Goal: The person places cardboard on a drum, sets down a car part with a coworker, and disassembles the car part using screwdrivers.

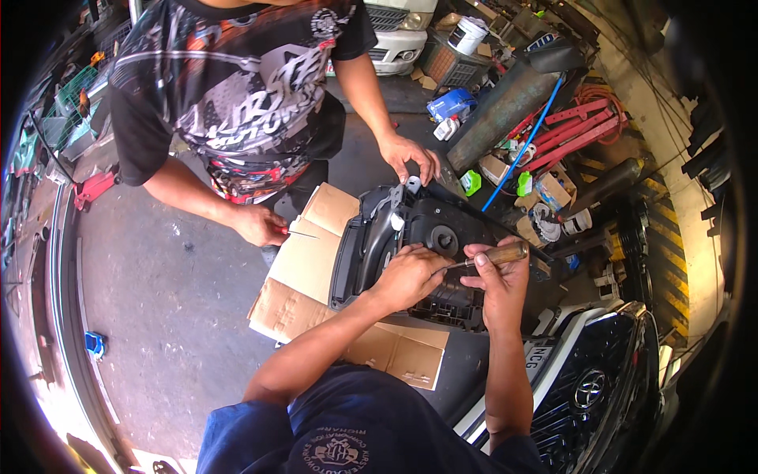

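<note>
A black plastic car part [426, 213], which looks like the back of a headlight unit, lies in front of me on flattened cardboard [316, 253]. My right hand [504, 286] is closed around the wooden handle of a screwdriver [507, 253], its shaft pointing left. At the shaft's far end, my left hand [410, 276] rests on the housing with its fingers closed about the metal; the tip is hidden. Across from me, a co-worker's hand [409, 158] touches the part's far edge. Their other hand [260, 225] holds a thin tool with a red handle [283, 230].
A dark car grille [588, 391] with a pale trim strip stands at my lower right. Beyond the part are a large gas cylinder [505, 103], a red metal frame [580, 130] and a blue hose [521, 150]. A blue object [95, 344] lies on the floor at left.
</note>
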`<act>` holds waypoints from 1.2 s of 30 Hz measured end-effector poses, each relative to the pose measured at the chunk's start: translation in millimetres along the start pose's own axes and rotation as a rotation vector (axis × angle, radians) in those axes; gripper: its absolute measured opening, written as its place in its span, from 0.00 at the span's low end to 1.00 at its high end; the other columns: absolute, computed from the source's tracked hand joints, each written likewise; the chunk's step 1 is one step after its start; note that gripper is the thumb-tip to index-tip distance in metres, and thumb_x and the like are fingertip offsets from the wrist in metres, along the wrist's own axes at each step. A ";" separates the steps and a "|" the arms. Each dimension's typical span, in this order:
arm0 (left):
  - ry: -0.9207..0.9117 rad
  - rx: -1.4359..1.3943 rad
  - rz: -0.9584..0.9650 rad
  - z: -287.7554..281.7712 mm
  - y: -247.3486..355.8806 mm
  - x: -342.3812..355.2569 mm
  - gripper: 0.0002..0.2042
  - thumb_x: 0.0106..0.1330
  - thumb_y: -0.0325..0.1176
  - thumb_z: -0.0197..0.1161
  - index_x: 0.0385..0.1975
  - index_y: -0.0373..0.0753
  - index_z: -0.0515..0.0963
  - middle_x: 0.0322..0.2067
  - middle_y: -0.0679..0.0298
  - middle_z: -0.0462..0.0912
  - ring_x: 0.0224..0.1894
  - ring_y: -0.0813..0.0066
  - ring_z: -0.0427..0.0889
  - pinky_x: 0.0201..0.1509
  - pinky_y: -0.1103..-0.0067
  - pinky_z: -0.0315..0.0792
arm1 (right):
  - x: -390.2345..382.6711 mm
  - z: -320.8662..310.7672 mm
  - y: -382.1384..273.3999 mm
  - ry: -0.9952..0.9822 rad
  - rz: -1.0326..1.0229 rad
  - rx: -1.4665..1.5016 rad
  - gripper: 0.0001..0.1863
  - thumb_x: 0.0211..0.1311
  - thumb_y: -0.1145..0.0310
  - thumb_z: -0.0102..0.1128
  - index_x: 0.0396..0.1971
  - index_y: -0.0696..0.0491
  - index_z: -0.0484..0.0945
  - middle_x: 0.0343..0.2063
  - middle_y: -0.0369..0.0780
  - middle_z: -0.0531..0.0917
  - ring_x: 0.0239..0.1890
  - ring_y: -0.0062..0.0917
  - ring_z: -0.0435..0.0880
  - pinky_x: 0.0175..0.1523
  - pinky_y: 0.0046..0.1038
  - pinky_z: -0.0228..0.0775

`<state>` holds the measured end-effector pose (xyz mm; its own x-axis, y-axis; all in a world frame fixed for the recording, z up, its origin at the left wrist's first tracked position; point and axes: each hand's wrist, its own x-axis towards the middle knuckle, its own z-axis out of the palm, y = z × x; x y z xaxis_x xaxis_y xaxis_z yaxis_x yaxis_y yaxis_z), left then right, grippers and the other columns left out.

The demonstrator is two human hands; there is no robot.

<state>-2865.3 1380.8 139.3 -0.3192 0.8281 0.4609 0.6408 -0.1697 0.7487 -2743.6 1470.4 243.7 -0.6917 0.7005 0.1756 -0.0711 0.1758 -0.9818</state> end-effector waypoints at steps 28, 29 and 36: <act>0.218 0.007 -0.112 19.7 9.1 2.1 0.05 0.56 0.31 0.60 0.31 0.40 0.76 0.29 0.59 0.81 0.39 0.63 0.82 0.61 0.67 0.68 | 50.8 3.9 -16.3 -0.163 -0.130 0.447 0.08 0.62 0.66 0.52 0.31 0.54 0.66 0.14 0.33 0.62 0.14 0.18 0.59 0.21 0.22 0.55; 0.216 0.013 -0.128 18.8 8.7 3.9 0.05 0.56 0.31 0.61 0.31 0.40 0.76 0.30 0.59 0.81 0.39 0.63 0.82 0.60 0.67 0.68 | 51.9 -0.1 -14.0 -0.308 -0.130 0.517 0.08 0.62 0.67 0.52 0.31 0.54 0.66 0.14 0.34 0.61 0.15 0.18 0.58 0.20 0.22 0.53; -0.022 -0.025 -0.082 9.3 16.0 21.6 0.04 0.55 0.29 0.59 0.29 0.40 0.77 0.27 0.57 0.81 0.35 0.60 0.82 0.47 0.66 0.74 | 50.5 -5.8 -20.2 -0.139 -0.173 0.165 0.08 0.63 0.67 0.51 0.32 0.57 0.69 0.15 0.36 0.70 0.15 0.18 0.66 0.20 0.22 0.58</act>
<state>-2855.5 1400.9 156.8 -0.3539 0.8513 0.3874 0.5956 -0.1143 0.7951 -2773.0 1506.3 272.8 -0.7501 0.5667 0.3410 -0.3046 0.1616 -0.9387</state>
